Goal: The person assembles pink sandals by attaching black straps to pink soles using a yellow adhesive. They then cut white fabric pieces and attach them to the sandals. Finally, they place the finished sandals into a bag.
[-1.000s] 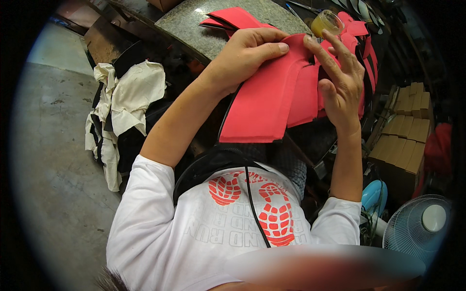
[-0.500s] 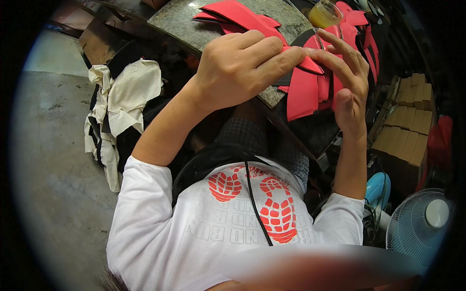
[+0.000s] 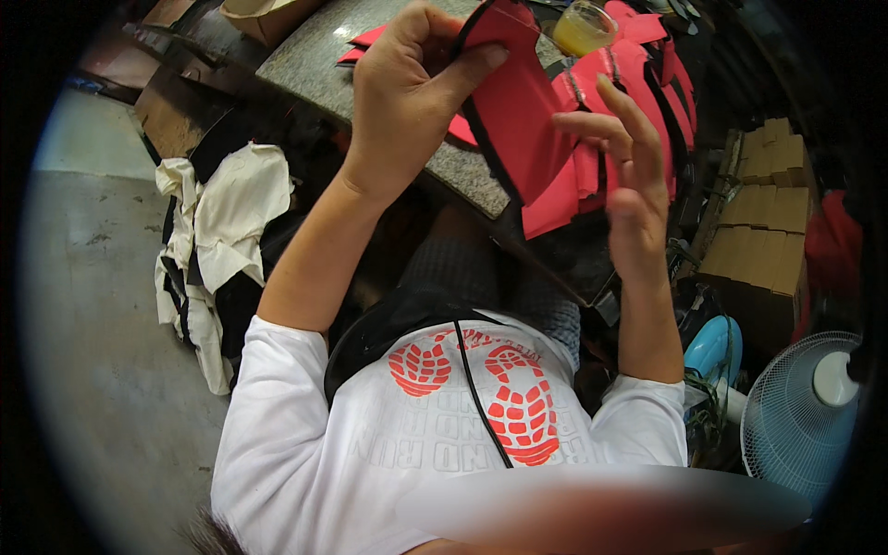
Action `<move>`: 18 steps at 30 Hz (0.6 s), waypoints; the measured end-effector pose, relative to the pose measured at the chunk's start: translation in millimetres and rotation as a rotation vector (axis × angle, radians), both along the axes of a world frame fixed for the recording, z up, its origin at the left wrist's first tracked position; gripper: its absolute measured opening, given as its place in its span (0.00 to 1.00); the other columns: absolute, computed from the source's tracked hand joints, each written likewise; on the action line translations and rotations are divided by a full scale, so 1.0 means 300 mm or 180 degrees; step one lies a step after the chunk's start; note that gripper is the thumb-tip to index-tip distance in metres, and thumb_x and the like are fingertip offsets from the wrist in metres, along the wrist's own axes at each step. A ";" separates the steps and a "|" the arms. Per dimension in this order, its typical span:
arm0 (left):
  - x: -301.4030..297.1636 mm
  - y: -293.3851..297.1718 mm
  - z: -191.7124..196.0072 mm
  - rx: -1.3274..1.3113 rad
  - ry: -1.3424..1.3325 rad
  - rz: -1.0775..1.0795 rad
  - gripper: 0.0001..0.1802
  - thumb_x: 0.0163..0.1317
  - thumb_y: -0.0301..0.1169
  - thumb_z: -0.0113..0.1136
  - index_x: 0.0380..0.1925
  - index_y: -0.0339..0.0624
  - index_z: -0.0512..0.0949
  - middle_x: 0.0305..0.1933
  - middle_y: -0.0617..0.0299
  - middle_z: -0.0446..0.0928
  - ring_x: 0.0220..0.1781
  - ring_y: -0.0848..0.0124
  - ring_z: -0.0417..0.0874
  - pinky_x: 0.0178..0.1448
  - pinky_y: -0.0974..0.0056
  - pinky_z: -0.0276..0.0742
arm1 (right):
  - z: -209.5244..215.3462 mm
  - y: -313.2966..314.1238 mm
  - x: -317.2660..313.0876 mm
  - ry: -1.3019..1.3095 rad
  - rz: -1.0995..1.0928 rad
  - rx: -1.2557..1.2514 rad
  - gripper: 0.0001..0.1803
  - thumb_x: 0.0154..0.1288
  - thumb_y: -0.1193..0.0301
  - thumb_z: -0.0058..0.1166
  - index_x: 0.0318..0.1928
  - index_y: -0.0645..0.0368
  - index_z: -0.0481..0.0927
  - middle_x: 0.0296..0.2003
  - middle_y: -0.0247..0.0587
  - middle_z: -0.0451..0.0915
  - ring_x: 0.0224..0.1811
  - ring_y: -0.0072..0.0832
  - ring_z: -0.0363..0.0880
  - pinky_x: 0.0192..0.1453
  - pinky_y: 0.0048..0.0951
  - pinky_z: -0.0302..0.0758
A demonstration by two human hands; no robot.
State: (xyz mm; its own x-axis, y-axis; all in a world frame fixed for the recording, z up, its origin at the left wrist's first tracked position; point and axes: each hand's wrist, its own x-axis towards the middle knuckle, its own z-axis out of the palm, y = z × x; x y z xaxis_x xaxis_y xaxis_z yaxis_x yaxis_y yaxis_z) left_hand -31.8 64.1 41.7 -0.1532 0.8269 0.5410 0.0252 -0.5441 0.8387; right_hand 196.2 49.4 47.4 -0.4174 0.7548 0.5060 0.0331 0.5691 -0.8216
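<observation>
left hand (image 3: 404, 97) pinching red piece (image 3: 520, 106), right hand (image 3: 631, 192) near

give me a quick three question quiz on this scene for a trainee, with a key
1. Which hand pinches the raised red piece?
2. True or false: the clear jar holds something yellow.
3. Fill in: the fan is on the ___ side of the picture.

Key:
1. The left hand.
2. True.
3. Right.
</observation>
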 end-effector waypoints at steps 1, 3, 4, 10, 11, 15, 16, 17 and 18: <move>0.015 0.011 -0.001 -0.0023 -0.0333 -0.0320 0.09 0.64 0.24 0.69 0.40 0.40 0.79 0.38 0.65 0.85 0.37 0.80 0.85 0.42 0.74 0.81 | -0.003 -0.009 -0.001 -0.0134 -0.0136 -0.0105 0.48 0.59 0.50 0.69 0.74 0.57 0.63 0.59 0.44 0.81 0.54 0.32 0.79 0.61 0.35 0.73; 0.058 0.025 -0.009 -0.0202 -0.0638 -0.0381 0.11 0.62 0.26 0.72 0.37 0.39 0.76 0.34 0.65 0.84 0.33 0.82 0.83 0.37 0.75 0.80 | -0.003 -0.025 -0.001 -0.0426 -0.0406 -0.0168 0.58 0.50 0.58 0.78 0.77 0.57 0.56 0.60 0.45 0.79 0.54 0.33 0.80 0.59 0.34 0.75; 0.082 0.029 -0.014 -0.0275 -0.0826 -0.0423 0.13 0.61 0.27 0.74 0.35 0.38 0.75 0.31 0.65 0.83 0.31 0.83 0.83 0.35 0.76 0.80 | 0.000 -0.030 0.002 -0.0531 -0.0387 0.0104 0.64 0.45 0.62 0.82 0.78 0.57 0.53 0.61 0.45 0.77 0.53 0.34 0.80 0.58 0.35 0.76; 0.176 0.032 -0.013 -0.0370 -0.0895 -0.0501 0.19 0.56 0.33 0.79 0.28 0.41 0.73 0.26 0.71 0.77 0.28 0.86 0.75 0.30 0.77 0.74 | 0.024 -0.054 0.005 -0.1729 -0.1405 0.1422 0.74 0.40 0.66 0.83 0.81 0.52 0.41 0.58 0.46 0.78 0.60 0.38 0.78 0.62 0.39 0.75; 0.181 0.035 -0.007 -0.0367 -0.0863 -0.0558 0.20 0.55 0.34 0.80 0.27 0.42 0.73 0.25 0.72 0.76 0.28 0.87 0.75 0.29 0.77 0.73 | 0.031 -0.054 0.010 -0.1650 -0.1493 0.1090 0.72 0.42 0.70 0.79 0.81 0.52 0.41 0.58 0.48 0.77 0.60 0.38 0.79 0.62 0.37 0.76; 0.172 0.045 0.004 -0.0500 -0.0671 -0.0823 0.21 0.56 0.37 0.79 0.26 0.43 0.72 0.23 0.73 0.74 0.25 0.87 0.72 0.27 0.77 0.71 | 0.077 -0.065 0.062 0.0100 -0.0578 -0.0781 0.64 0.45 0.73 0.65 0.81 0.52 0.42 0.57 0.53 0.78 0.55 0.35 0.82 0.61 0.34 0.79; 0.166 0.048 0.000 -0.0515 -0.0618 -0.0936 0.21 0.57 0.37 0.79 0.27 0.43 0.72 0.23 0.73 0.74 0.25 0.87 0.72 0.27 0.77 0.70 | 0.090 -0.063 0.083 0.0055 -0.0852 -0.0808 0.62 0.44 0.66 0.59 0.81 0.51 0.43 0.55 0.53 0.80 0.55 0.35 0.82 0.60 0.33 0.79; 0.159 0.044 -0.009 -0.0556 -0.0550 -0.1045 0.18 0.59 0.38 0.77 0.29 0.40 0.75 0.25 0.71 0.76 0.26 0.85 0.74 0.29 0.76 0.71 | 0.123 -0.071 0.121 -0.0120 -0.0941 -0.0873 0.60 0.43 0.65 0.53 0.81 0.53 0.43 0.54 0.55 0.81 0.54 0.33 0.83 0.57 0.30 0.79; 0.156 0.048 -0.022 -0.0611 -0.0417 -0.0961 0.18 0.59 0.38 0.77 0.31 0.40 0.76 0.26 0.70 0.77 0.26 0.85 0.75 0.29 0.75 0.72 | 0.150 -0.047 0.159 -0.0032 -0.0881 -0.0743 0.58 0.46 0.65 0.52 0.81 0.56 0.44 0.55 0.57 0.81 0.49 0.31 0.81 0.54 0.29 0.77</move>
State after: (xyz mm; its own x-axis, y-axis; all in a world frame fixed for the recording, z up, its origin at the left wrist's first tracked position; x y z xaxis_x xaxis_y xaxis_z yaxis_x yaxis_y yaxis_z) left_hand 15.1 78.3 35.0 0.0553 0.9298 0.3638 -0.2265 -0.3431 0.9116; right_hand 243.8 35.3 92.3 -0.1851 0.9346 0.3036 0.1683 0.3345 -0.9272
